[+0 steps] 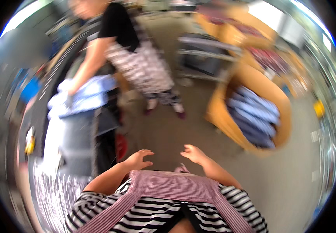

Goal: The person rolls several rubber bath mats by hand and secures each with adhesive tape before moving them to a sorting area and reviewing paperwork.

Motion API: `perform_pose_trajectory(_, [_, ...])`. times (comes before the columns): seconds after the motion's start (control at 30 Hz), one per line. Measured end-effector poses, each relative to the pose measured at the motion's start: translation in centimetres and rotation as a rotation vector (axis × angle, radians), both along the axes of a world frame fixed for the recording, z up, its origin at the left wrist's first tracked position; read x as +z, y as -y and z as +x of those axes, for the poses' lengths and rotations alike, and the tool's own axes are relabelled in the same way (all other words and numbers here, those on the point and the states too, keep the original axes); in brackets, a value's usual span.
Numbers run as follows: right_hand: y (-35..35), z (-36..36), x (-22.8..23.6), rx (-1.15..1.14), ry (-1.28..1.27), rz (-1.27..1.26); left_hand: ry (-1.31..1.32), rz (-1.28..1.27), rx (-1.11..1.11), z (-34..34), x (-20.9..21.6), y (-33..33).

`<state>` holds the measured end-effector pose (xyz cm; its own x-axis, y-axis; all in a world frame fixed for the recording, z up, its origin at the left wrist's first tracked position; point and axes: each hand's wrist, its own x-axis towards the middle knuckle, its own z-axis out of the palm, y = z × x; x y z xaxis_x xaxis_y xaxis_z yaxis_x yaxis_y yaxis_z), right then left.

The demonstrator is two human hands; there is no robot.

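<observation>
My left hand (pixel 139 159) hovers in front of my waist with fingers stretched and apart, holding nothing. Level with it on the other side, my right hand (pixel 193 153) is also free, its fingers loosely bent and spread. Both are nearest to the pink striped apron (pixel 175 185) I wear over a black-and-white striped top. Left of my left hand runs a long dark work surface (pixel 76 141). Light-blue folded cloth (pixel 85 97) lies at its far part, under the hand of a co-worker (pixel 123 46) in a black top and checked apron. Motion blurs the picture.
A large tan carton (pixel 280 101) at the right holds blue and dark cloth pieces (pixel 253 116). Behind it, another carton holds reddish cloth (pixel 267 60). A metal cart (pixel 205 54) stands farther back. Shiny striped material (pixel 55 190) is at the near left.
</observation>
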<state>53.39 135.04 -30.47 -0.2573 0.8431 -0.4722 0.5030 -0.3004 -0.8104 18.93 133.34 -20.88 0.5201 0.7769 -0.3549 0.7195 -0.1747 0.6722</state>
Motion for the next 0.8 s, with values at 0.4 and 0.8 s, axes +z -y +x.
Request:
perform_pose_trajectory(0.4, [-4.8, -30.5, 5.8, 0.739, -0.078, 0.067, 0.141, 0.114, 0.434, -17.8, 5.6, 13.6])
perform_pose_trajectory(0.8, [1.4, -47.1, 6.3, 0.909, -0.479, -0.036, 0.132, 0.404, 0.946, -29.1, 10.4, 26.3])
